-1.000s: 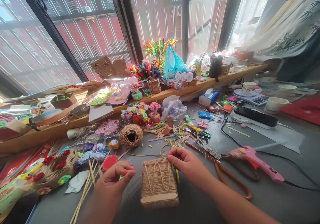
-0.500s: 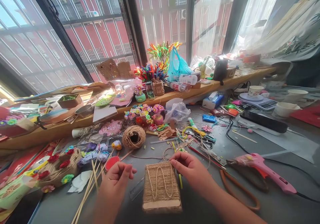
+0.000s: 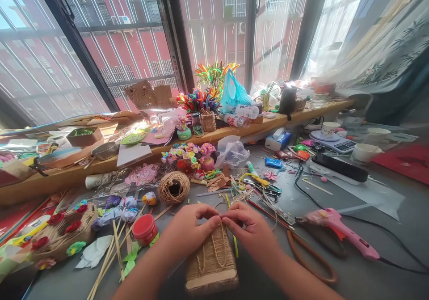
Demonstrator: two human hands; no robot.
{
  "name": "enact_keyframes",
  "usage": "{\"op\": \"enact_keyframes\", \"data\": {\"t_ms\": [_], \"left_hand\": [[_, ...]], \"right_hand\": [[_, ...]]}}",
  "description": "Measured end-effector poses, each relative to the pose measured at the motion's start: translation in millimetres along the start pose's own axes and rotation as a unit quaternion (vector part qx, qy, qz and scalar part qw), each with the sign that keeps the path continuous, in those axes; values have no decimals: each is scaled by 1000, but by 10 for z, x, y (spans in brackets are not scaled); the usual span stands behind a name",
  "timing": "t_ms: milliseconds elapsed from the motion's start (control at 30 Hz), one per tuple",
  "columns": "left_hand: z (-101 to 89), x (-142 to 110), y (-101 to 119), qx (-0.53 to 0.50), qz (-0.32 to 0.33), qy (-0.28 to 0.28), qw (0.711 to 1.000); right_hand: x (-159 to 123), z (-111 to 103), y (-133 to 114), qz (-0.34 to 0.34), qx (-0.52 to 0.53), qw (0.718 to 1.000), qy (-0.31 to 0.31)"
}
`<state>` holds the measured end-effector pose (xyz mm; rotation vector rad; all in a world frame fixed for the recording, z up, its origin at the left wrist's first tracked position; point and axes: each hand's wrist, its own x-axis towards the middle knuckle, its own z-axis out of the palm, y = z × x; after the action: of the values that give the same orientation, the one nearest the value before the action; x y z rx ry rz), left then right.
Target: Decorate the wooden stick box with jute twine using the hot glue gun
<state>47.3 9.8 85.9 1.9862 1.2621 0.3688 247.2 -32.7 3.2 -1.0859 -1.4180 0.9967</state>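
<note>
A block wrapped in brown twine (image 3: 214, 257) lies on the table in front of me, with a pale wooden strip (image 3: 211, 280) across its near end. A thinner strand runs in a zigzag of loops over its top. My left hand (image 3: 196, 228) reaches over the block's far left corner, thumb and forefinger pinched at the twine there. Close against it, my right hand (image 3: 250, 233) pinches the twine at the far edge. The fingertips nearly meet and hide the strand between them. Behind the hands sits a ball of twine (image 3: 173, 188).
A pink glue gun (image 3: 338, 228) and brown-handled scissors (image 3: 311, 264) lie to the right. On the left are wooden skewers (image 3: 109, 259), a red-lidded jar (image 3: 145, 229) and a twine basket with flowers (image 3: 63, 233). A cluttered wooden ledge (image 3: 161, 145) runs along the windows.
My left hand has moved right, from beside the block to its far edge, meeting my right hand. The red-lidded jar and green paper it covered now show. The view has shifted slightly.
</note>
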Motion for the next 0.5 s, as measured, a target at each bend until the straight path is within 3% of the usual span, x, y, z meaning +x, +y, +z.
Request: {"op": "enact_keyframes", "data": {"t_ms": [67,200,367,500], "left_hand": [[21,85,75,21,-15,-30,999],[58,145,85,24,-38,-40,998],[72,142,118,29,-40,-33,998],[83,151,139,33,-28,-39,998]], "right_hand": [[3,11,17,-52,-50,997,-1],[26,15,64,-136,-131,982,1],[-128,-131,53,-187,-209,956,87],[-477,-117,35,-248,-230,940,36]]}}
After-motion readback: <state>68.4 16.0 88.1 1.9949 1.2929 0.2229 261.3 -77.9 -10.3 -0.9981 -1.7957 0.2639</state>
